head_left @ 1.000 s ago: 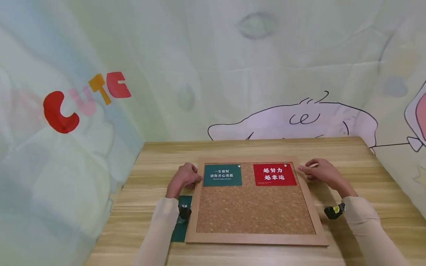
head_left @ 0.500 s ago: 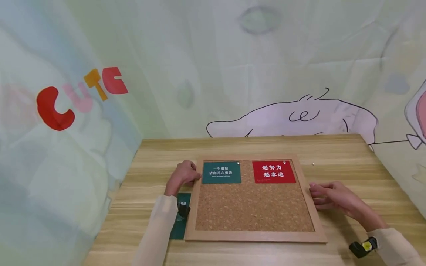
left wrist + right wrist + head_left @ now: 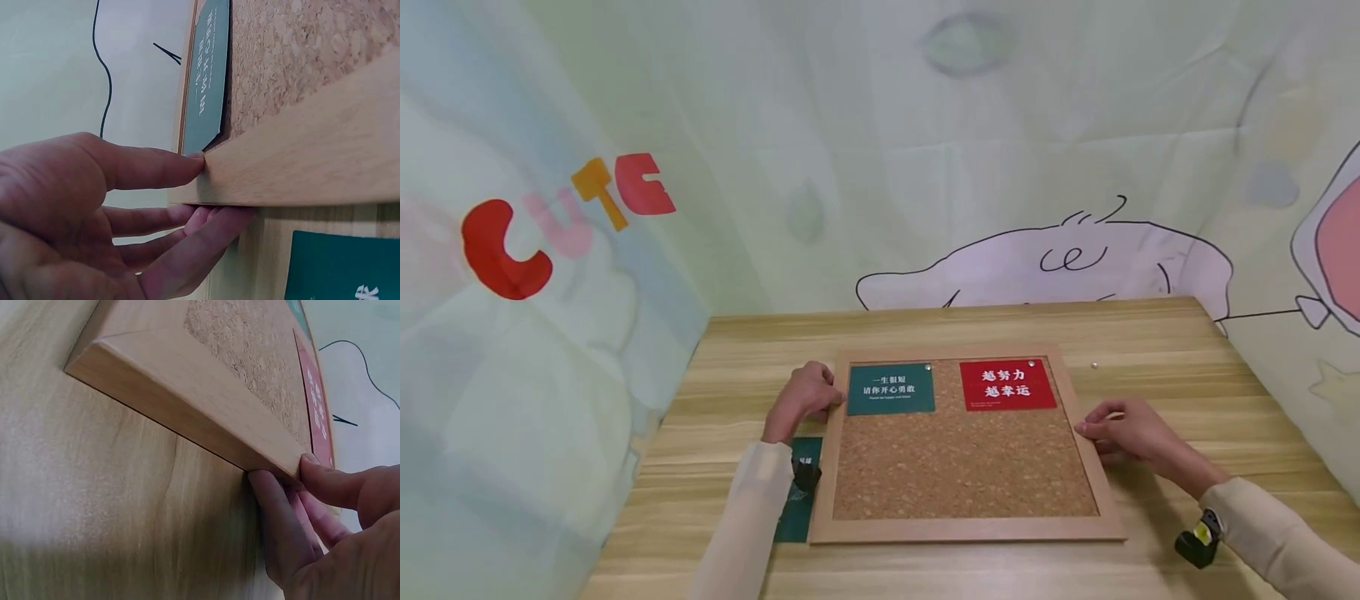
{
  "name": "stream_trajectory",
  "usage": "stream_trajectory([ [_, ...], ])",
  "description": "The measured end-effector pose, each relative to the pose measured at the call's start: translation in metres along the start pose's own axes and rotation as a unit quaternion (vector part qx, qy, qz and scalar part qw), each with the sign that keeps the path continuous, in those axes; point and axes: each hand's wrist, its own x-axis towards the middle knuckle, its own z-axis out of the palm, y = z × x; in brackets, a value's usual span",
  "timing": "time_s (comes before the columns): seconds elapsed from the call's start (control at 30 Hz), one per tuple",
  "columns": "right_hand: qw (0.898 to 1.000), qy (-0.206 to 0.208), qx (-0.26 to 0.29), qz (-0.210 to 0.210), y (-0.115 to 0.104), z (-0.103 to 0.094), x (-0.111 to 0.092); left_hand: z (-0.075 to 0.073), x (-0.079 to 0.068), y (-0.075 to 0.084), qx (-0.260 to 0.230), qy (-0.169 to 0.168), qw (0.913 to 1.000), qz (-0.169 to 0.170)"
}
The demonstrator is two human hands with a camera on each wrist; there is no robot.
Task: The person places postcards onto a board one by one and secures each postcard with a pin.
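Note:
A wood-framed cork board (image 3: 962, 467) lies on the table. Pinned near its top edge are a green card (image 3: 891, 389) with white writing on the left and a red card (image 3: 1007, 385) on the right, each with a small pushpin. My left hand (image 3: 805, 393) grips the upper left side of the frame, thumb on top and fingers against the outer edge and underside in the left wrist view. On the opposite side, my right hand (image 3: 1138, 432) pinches the frame about a third of the way down, thumb above, fingers at the lower edge.
Another green card (image 3: 797, 500) lies left of the board, partly covered by the left wrist. A tiny pale pin-like thing (image 3: 1093, 365) sits on the wooden table (image 3: 925, 575), behind the right hand. A printed curtain (image 3: 820, 150) hangs behind.
My right hand has left the frame's upper right corner and moved down its right side, uncovering the tiny thing on the table. The left hand stays at the frame's upper left.

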Motion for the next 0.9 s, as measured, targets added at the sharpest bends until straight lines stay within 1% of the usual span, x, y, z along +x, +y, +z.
stream_trajectory([
  [0.2, 1.0, 0.003, 0.004, 0.007, -0.002, 0.0, 0.003, -0.003, -0.002, -0.001, -0.007, -0.001, 1.0, 0.0],
  [0.4, 1.0, -0.001, -0.002, 0.015, -0.004, -0.001, 0.002, -0.007, -0.005, -0.006, -0.03, -0.014, 0.9994, -0.003],
  [0.5, 1.0, -0.003, -0.005, 0.014, -0.003, -0.002, 0.001, -0.011, -0.008, -0.009, -0.027, -0.019, 0.9994, 0.005],
  [0.57, 1.0, -0.007, -0.002, 0.007, -0.003, -0.003, 0.001, -0.014, -0.012, -0.01, -0.011, -0.018, 0.9997, 0.012],
  [0.63, 1.0, -0.011, 0.006, 0.0, -0.003, -0.003, 0.0, -0.018, -0.016, -0.012, 0.018, -0.021, 0.9993, 0.025],
  [0.7, 1.0, -0.017, 0.02, -0.005, -0.003, -0.003, 0.0, -0.023, -0.021, -0.014, 0.051, -0.031, 0.9975, 0.037],
  [0.8, 0.999, -0.022, 0.04, -0.007, -0.002, -0.001, -0.001, -0.03, -0.031, -0.021, 0.109, -0.05, 0.9912, 0.056],
  [0.9, 0.999, -0.021, 0.039, -0.005, -0.001, -0.001, 0.0, -0.033, -0.043, -0.028, 0.169, -0.068, 0.98, 0.079],
])
